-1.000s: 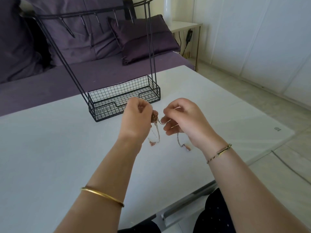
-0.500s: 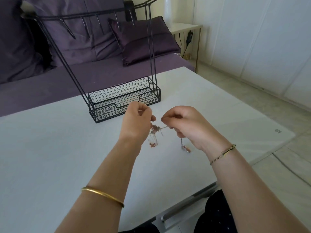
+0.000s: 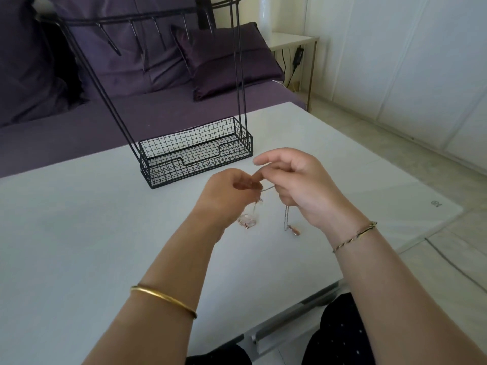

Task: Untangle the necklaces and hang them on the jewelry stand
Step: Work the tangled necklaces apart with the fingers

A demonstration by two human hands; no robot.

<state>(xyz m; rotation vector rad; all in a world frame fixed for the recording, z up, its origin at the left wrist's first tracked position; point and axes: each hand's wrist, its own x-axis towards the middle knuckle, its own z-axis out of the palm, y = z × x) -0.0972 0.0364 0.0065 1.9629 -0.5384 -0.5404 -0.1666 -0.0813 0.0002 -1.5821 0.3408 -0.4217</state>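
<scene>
Thin tangled chain necklaces (image 3: 268, 189) held between two hands over the white tabletop (image 3: 79, 219).
Left hand (image 3: 226, 192) pinches the knot — right hand (image 3: 299, 185) pinches a strand, forefinger lifted — near the black wire jewelry stand (image 3: 195, 154).

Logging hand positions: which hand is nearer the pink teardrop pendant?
Right. The right hand holds the chain just above the pendant; the left hand, pinching the tangled necklaces, is farther off to its left.

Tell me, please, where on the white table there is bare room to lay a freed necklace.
Bare patches: the white table left of the left hand, in front of the black wire jewelry stand; also right of the right hand toward the table's edge. Crowded between the hands, where the tangled thin chain necklaces dangle.
</scene>
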